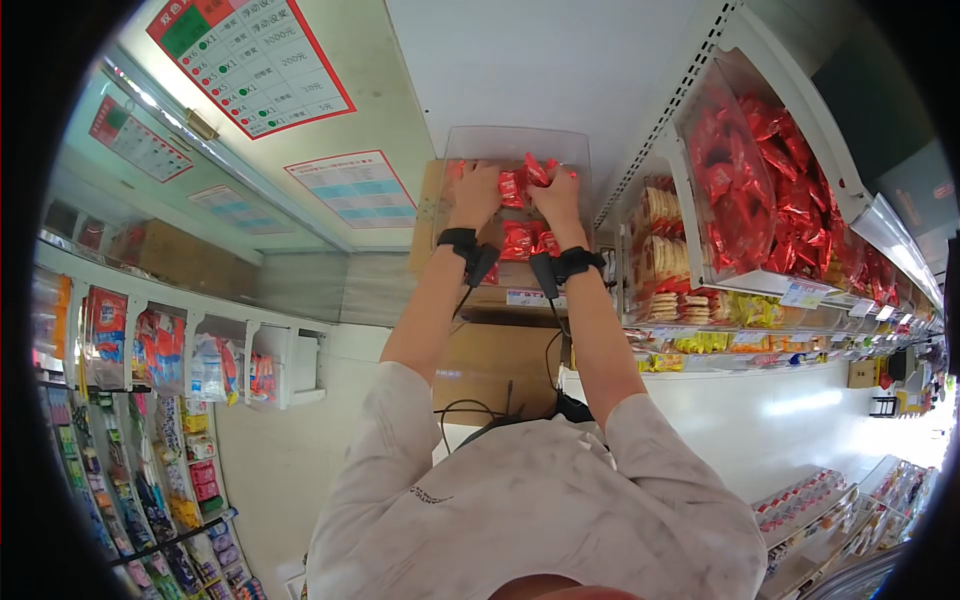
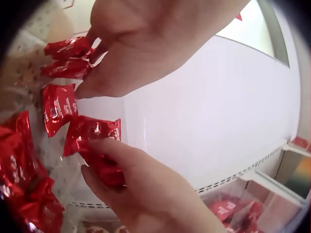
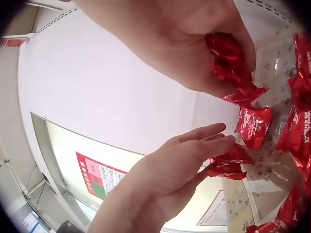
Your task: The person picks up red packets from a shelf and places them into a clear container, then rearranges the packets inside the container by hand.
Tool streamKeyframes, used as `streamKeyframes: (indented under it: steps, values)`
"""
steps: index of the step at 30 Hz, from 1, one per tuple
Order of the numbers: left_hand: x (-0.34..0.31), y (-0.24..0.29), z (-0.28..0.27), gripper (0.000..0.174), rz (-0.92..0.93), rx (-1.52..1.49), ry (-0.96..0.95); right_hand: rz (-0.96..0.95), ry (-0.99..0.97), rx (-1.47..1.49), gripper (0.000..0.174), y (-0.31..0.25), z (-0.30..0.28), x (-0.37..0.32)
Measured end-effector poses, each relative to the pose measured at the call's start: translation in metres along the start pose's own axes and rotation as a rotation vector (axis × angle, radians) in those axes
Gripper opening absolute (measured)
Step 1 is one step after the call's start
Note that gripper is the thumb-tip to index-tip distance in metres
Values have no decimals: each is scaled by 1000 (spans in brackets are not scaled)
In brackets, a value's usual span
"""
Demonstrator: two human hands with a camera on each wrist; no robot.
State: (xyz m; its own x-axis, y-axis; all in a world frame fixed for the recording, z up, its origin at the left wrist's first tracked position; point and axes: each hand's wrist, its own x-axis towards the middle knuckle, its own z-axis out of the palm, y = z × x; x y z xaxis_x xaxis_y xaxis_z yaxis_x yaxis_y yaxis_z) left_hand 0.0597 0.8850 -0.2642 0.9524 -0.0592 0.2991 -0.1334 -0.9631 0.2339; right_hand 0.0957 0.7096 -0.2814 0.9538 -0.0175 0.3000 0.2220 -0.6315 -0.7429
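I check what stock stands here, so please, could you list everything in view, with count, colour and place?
clear bin: one, see-through, under the hands
small packets: several, red, in clear bin and hands
cardboard box: one, brown, nearer the body
posters: two, red-bordered, left panel
shelf packets: many, red, right
biscuits: many, pale, right
yellow packets: several, lower right
bagged goods: many, mixed colours, left
wrist straps: two, black, on wrists
shirt: one, pale grey, on person
left hand: one, bare, pinching packets
right hand: one, bare, gripping packets

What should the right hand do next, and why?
The right hand should probably set its red packets down in the clear box: it grips them close beside a loose packet, which lies between it and the left hand.
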Motion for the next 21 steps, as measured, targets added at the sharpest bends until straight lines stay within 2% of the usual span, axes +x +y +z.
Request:
streamKeyframes:
  steps: [3, 8, 11, 15, 18, 21]
  values:
    - [-4, 21, -15, 49, -12, 133, -45, 127, -40, 297, 46, -5, -4, -4]
    - [9, 26, 3, 75, -125, 251, -98, 399, -28, 941, 41, -29, -29, -21]
    - [7, 34, 5, 81, -144, 309, -81, 399, -32, 1209, 35, -61, -53, -38]
    - [3, 49, -4, 79, -174, 298, -126, 419, -84, 1342, 31, -77, -76, -48]
    - [4, 52, 2, 71, -194, 271, -50, 398, -108, 1340, 30, -80, -84, -47]
    - [8, 48, 8, 65, -189, 416, -148, 373, -96, 1302, 31, -74, -83, -44]
